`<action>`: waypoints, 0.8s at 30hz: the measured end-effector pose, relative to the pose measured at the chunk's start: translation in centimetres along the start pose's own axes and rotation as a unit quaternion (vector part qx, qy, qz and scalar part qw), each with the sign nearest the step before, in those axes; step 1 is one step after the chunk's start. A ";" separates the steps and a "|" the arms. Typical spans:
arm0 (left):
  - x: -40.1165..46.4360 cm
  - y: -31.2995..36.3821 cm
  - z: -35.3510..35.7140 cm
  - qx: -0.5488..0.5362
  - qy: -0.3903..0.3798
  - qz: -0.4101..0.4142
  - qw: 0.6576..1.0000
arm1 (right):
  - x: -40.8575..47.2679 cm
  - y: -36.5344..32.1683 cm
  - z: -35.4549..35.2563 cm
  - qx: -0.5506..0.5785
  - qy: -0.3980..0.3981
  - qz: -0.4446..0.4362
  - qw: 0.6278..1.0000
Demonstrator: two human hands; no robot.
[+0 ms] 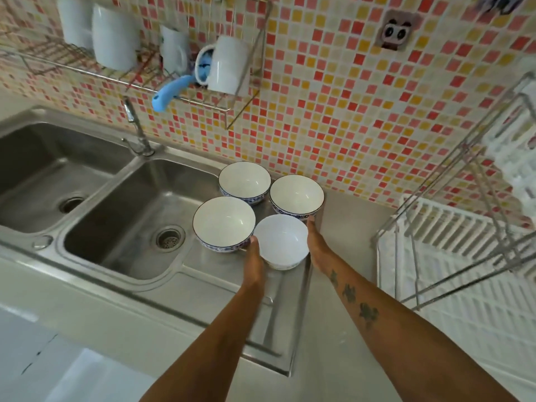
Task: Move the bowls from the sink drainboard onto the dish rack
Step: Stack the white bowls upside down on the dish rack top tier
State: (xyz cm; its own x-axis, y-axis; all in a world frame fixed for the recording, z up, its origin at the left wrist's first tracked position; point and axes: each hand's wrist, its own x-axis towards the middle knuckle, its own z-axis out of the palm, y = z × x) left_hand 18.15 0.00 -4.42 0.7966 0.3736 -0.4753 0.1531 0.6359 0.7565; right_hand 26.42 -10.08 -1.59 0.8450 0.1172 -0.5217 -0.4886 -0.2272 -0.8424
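Several white bowls stand close together on the steel sink drainboard [220, 274]. Three have blue patterned rims: one at the left [223, 221], one at the back [245, 179] and one at the right [296, 194]. The nearest is a plain white bowl [281, 239]. My left hand [253, 262] presses against its left side and my right hand [317, 248] against its right side, so both hands hold it between them. The white slatted dish rack [464, 285] with a metal wire frame stands on the counter to the right.
A double steel sink [121, 216] with a tap [137, 132] lies left of the bowls. A wall-mounted wire shelf [121, 74] above holds white mugs and a blue brush. The tiled wall rises right behind the bowls. Bare steel counter [348, 227] separates drainboard and rack.
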 end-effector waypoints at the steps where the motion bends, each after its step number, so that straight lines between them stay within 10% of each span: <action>1: 0.1 -0.3 0.1 0.003 0.001 -0.001 1.000 | 0.0 0.1 0.0 0.004 -0.001 0.002 1.000; 12: -0.8 -0.1 0.9 0.016 0.001 0.028 0.999 | -1.6 -0.5 0.0 0.047 0.011 0.010 0.999; 24: -14.8 16.9 13.1 -0.139 -0.105 0.187 0.967 | -17.9 -16.3 -4.0 0.089 0.113 -0.379 0.914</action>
State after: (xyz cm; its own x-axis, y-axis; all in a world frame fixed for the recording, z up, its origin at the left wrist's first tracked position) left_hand 16.61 -3.63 21.34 0.8716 0.4855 -0.0686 -0.3084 0.6515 0.6931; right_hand 20.14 -12.38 22.08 0.9690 -0.0313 0.2450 0.2451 -0.0005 -0.9695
